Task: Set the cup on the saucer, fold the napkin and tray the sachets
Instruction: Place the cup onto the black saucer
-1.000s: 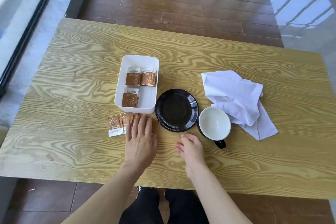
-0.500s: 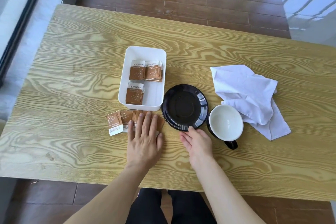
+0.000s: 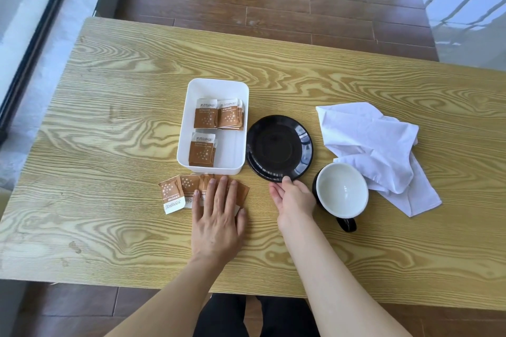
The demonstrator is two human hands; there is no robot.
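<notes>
Bare forearms, no sleeves; dark trousers (image 3: 257,317) below

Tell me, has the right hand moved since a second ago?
Yes. The right hand has moved forward toward the black saucer; its fingers now touch the near rim.

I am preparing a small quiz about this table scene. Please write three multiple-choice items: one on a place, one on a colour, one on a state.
1. Where is the cup?
A. on the saucer
B. on the table, beside the saucer
C. inside the white tray

2. What colour is the saucer?
A. black
B. white
C. brown

3. How is the napkin?
A. folded in a neat square
B. crumpled and unfolded
C. laid inside the cup

Answers:
1 B, the cup stands on the table to the right of the saucer.
2 A, the whole saucer is glossy black.
3 B, the white cloth lies in loose creases behind the cup.
</notes>
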